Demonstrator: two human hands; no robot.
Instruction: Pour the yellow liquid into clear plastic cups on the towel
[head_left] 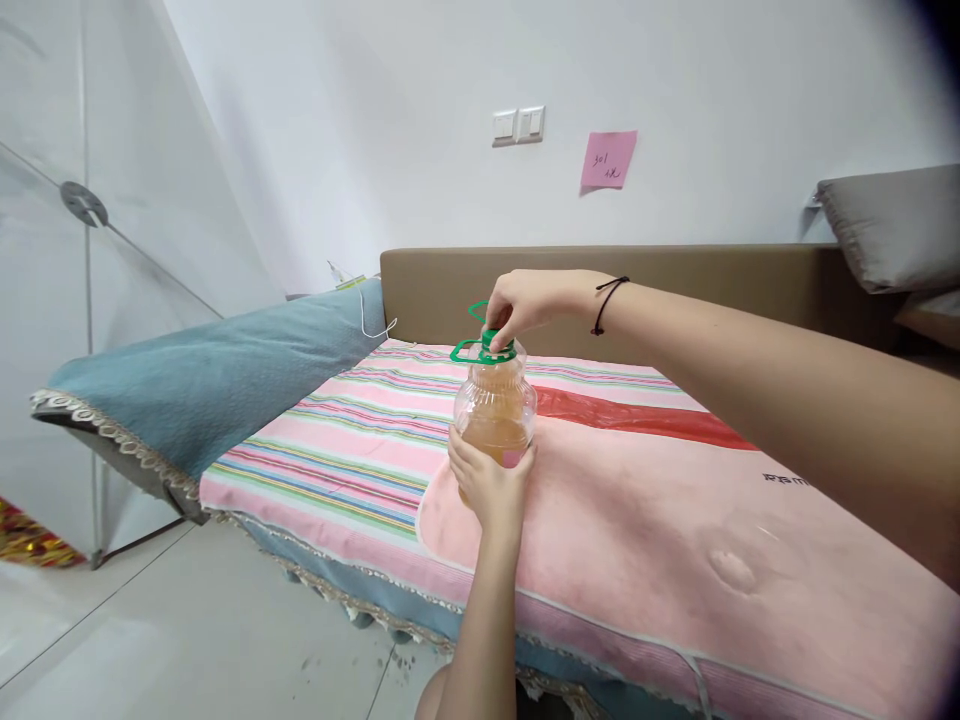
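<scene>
A clear plastic jug (495, 405) part filled with amber liquid stands upright on the sofa seat. My left hand (491, 480) is wrapped round its lower body, thumb on the right side and fingers on the left. From above, my right hand (514, 305) closes its fingers on the green cap (493, 338), which sits at the jug's neck. A green carrying handle (466, 351) sticks out to the left of the neck. Part of the cap is hidden behind my right fingers. A dark cord bracelet (611, 303) circles my right wrist.
Under the jug lie a pink mat (622, 520) and a striped cover (337, 430). Behind it runs a red plastic strip (637, 412), then the brown backrest (675, 290). The blue-covered armrest (225, 350) is at left, a grey cushion (892, 225) at right.
</scene>
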